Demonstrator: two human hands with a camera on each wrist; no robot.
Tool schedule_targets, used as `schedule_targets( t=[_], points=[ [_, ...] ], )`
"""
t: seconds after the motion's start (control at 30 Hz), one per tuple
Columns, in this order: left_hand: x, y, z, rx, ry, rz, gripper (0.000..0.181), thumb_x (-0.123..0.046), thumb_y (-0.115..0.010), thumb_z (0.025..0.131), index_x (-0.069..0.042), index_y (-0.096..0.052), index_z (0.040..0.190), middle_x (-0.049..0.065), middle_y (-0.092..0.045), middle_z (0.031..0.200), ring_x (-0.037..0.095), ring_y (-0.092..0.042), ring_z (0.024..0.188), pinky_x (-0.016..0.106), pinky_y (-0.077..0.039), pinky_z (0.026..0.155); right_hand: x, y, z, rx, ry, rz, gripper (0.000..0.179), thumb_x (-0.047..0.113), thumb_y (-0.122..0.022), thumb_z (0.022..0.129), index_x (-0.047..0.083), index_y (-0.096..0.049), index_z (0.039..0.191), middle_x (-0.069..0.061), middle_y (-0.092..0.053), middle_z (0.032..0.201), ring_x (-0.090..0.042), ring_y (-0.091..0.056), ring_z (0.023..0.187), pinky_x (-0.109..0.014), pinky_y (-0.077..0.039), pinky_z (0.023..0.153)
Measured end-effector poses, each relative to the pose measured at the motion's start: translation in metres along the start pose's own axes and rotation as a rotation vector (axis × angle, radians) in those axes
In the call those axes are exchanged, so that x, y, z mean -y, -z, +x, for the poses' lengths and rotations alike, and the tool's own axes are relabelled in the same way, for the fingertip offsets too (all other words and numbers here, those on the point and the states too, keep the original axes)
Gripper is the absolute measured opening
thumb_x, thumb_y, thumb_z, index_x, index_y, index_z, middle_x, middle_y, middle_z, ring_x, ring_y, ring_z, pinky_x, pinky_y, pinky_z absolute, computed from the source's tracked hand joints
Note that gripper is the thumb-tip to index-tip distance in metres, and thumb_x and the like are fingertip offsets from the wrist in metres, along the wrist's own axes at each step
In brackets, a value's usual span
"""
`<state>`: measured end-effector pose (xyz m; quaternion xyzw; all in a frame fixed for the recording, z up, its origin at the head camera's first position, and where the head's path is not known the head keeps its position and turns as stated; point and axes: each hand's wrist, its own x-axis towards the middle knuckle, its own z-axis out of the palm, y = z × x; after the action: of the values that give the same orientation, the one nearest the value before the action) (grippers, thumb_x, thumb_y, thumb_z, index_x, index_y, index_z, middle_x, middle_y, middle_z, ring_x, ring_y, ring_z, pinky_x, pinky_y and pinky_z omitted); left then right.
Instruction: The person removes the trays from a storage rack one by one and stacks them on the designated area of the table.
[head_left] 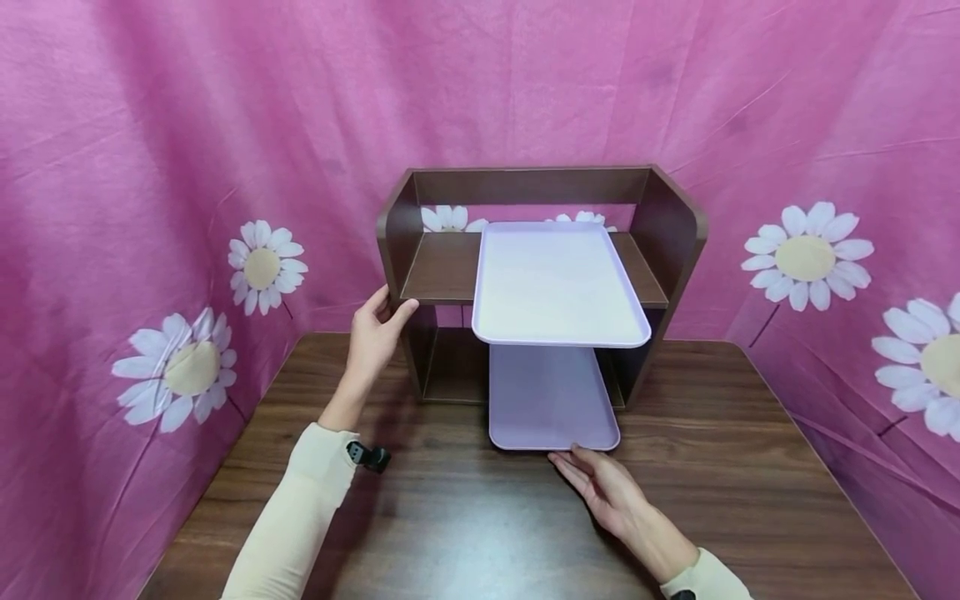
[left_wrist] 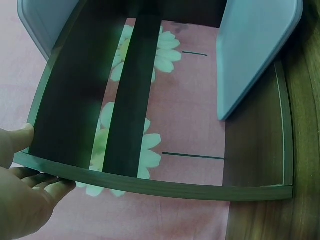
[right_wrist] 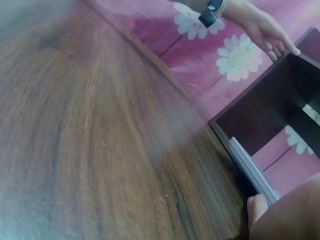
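A dark brown two-tier shelf (head_left: 450,267) stands on the table. My left hand (head_left: 375,337) grips its left side panel at the height of the middle board, the thumb (left_wrist: 22,137) on the inner side and the fingers outside. A pale lilac tray (head_left: 558,283) lies on the upper tier, its near end jutting out past the front edge. Below it, a second lilac tray (head_left: 551,400) sticks out of the lower tier. My right hand (head_left: 603,492) holds this lower tray at its front rim, thumb at the edge and fingers beneath. The tray's back part is hidden under the upper one.
The shelf stands toward the back of a brown wood-grain table (head_left: 450,517). Close behind and at both sides hangs a pink curtain (head_left: 525,83) printed with white daisies. A dark wrist camera (head_left: 367,456) sits on my left cuff.
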<state>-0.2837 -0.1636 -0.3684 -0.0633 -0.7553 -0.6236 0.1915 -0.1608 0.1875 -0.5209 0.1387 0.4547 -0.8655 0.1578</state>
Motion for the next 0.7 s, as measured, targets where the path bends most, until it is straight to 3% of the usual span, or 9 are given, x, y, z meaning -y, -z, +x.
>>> schedule_targets(
  t=[0.1,0.17,0.27,0.33,0.37,0.43,0.53,0.6,0.7],
  points=[
    [0.0002,0.0001,-0.0002,-0.001,0.004,0.007,0.053,-0.017,-0.076,0.101,-0.002,-0.060,0.149,0.023,-0.069,0.140,0.025,-0.069,0.122,0.010,-0.054,0.088,-0.0016,-0.0029,0.0005,-0.061,0.040,0.011,0.029,0.002,-0.044,0.112,-0.003,-0.037,0.140,-0.010,-0.069,0.121,-0.015,-0.072,0.115,-0.034,-0.051,0.115],
    [0.0003,0.0005,-0.0001,0.002,0.003,0.010,0.053,-0.017,-0.076,0.101,-0.002,-0.060,0.149,0.023,-0.069,0.140,0.026,-0.069,0.123,0.010,-0.054,0.088,-0.0018,-0.0054,0.0009,-0.095,0.074,0.005,0.038,0.003,-0.043,0.112,-0.004,-0.030,0.148,-0.016,-0.062,0.135,-0.020,-0.065,0.128,-0.034,-0.052,0.114],
    [0.0000,0.0015,0.0002,0.005,-0.002,0.001,0.053,-0.018,-0.077,0.101,-0.002,-0.060,0.149,0.023,-0.070,0.139,0.029,-0.068,0.125,0.010,-0.055,0.089,-0.0008,-0.0079,0.0019,-0.099,0.108,0.004,0.057,0.003,-0.038,0.113,-0.007,-0.009,0.161,-0.034,-0.034,0.160,-0.035,-0.041,0.151,-0.031,-0.052,0.113],
    [0.0000,0.0024,0.0005,0.005,-0.004,-0.003,0.054,-0.018,-0.077,0.100,-0.002,-0.060,0.149,0.023,-0.070,0.139,0.029,-0.068,0.127,0.010,-0.054,0.089,0.0006,-0.0090,0.0025,-0.089,0.120,0.018,0.064,0.002,-0.035,0.113,-0.008,0.002,0.164,-0.035,-0.017,0.169,-0.039,-0.026,0.157,-0.030,-0.051,0.114],
    [0.0001,0.0028,0.0007,0.004,-0.004,-0.003,0.054,-0.018,-0.077,0.100,-0.002,-0.060,0.149,0.023,-0.069,0.139,0.030,-0.068,0.128,0.010,-0.054,0.090,0.0013,-0.0096,0.0026,-0.088,0.125,0.021,0.064,0.002,-0.034,0.113,-0.008,0.003,0.164,-0.034,-0.016,0.170,-0.038,-0.025,0.157,-0.030,-0.050,0.114],
    [0.0003,0.0032,0.0009,0.003,-0.001,-0.006,0.055,-0.018,-0.078,0.100,-0.002,-0.060,0.149,0.023,-0.069,0.140,0.030,-0.067,0.129,0.011,-0.054,0.091,0.0028,-0.0107,0.0028,-0.107,0.134,0.036,0.062,0.001,-0.038,0.112,-0.007,-0.005,0.164,-0.030,-0.032,0.165,-0.032,-0.041,0.151,-0.031,-0.050,0.114],
    [0.0008,0.0033,0.0011,0.007,0.005,-0.007,0.055,-0.018,-0.077,0.100,-0.002,-0.059,0.150,0.023,-0.068,0.141,0.030,-0.066,0.131,0.012,-0.055,0.094,0.0040,-0.0106,0.0028,-0.139,0.152,0.062,0.053,0.000,-0.042,0.111,-0.004,-0.019,0.159,-0.011,-0.062,0.139,-0.015,-0.067,0.125,-0.031,-0.052,0.113],
    [0.0011,0.0031,0.0011,0.009,0.010,-0.009,0.055,-0.018,-0.077,0.100,-0.002,-0.059,0.150,0.023,-0.068,0.142,0.030,-0.066,0.132,0.014,-0.055,0.096,0.0047,-0.0105,0.0019,-0.139,0.170,0.086,0.049,0.000,-0.043,0.111,-0.004,-0.024,0.156,-0.001,-0.070,0.122,-0.008,-0.071,0.109,-0.032,-0.052,0.112],
    [0.0011,0.0029,0.0013,0.009,0.015,-0.007,0.056,-0.018,-0.078,0.100,-0.002,-0.059,0.150,0.022,-0.068,0.142,0.030,-0.065,0.133,0.018,-0.056,0.099,0.0047,-0.0098,0.0012,-0.143,0.190,0.111,0.043,-0.001,-0.043,0.111,-0.004,-0.028,0.152,0.001,-0.072,0.112,-0.007,-0.073,0.104,-0.032,-0.055,0.109]
  ],
)
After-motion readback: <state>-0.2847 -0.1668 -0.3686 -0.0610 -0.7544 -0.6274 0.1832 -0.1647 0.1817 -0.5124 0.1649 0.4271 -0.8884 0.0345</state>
